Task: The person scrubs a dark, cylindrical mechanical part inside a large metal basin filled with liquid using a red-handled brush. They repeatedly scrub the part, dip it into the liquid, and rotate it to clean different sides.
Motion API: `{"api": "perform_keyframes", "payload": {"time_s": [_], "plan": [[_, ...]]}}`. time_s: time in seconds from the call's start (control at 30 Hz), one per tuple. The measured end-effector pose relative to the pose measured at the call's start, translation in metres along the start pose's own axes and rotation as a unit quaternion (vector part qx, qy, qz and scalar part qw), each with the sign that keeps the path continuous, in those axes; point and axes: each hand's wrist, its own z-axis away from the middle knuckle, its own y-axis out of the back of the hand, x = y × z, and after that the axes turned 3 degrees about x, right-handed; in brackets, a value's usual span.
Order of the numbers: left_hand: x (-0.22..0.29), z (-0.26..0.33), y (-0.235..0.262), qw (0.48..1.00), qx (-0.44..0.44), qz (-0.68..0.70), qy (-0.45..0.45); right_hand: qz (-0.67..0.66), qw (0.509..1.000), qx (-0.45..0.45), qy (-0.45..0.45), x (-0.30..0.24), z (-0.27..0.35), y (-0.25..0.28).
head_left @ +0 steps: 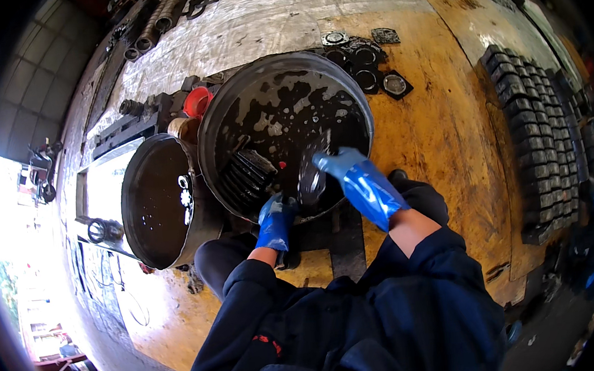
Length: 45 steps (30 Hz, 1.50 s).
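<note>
A round, dark metal disc [310, 177], wet and glistening, stands on edge in the large oily basin [236, 100], its face turned sideways. The right hand [337, 162] grips its top edge; the left hand [276, 218] clasps the basin's near rim.

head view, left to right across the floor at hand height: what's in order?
Smaller dark drum of liquid → left hand on the big basin's rim → round metal disc → right hand → rows of dark blocks.
</note>
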Motion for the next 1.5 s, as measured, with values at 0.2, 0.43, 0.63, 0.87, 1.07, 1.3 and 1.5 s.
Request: {"api": "perform_keyframes", "payload": {"time_s": [0.2,0.43,0.63,0.87,1.07,1.3,1.5], "plan": [[-0.019,-0.001,-0.009,0.999,0.027,0.028,-0.007,-0.308,0.875,0.269,0.26,-0.067,-0.007,0.055],[0.0,0.004,0.001,0.999,0.007,0.038,-0.011,-0.393,0.872,0.153,0.247,-0.106,-0.132,0.113],[-0.014,0.0,0.0,0.999,0.029,0.019,-0.001,-0.309,0.937,0.06,0.151,-0.07,-0.083,0.013],[-0.002,-0.008,0.001,0.998,-0.051,-0.028,0.013,-0.105,0.982,-0.064,0.142,-0.024,-0.058,-0.042],[-0.022,-0.007,-0.009,0.998,0.02,0.014,-0.059,0.031,0.993,-0.04,0.107,0.022,-0.103,-0.066],[-0.01,-0.009,-0.003,0.999,-0.022,-0.023,0.028,0.293,0.95,0.014,0.108,0.015,-0.134,-0.06],[-0.017,-0.009,-0.01,1.0,-0.027,0.01,0.011,0.315,0.938,-0.08,0.119,-0.005,-0.149,-0.118]]}}
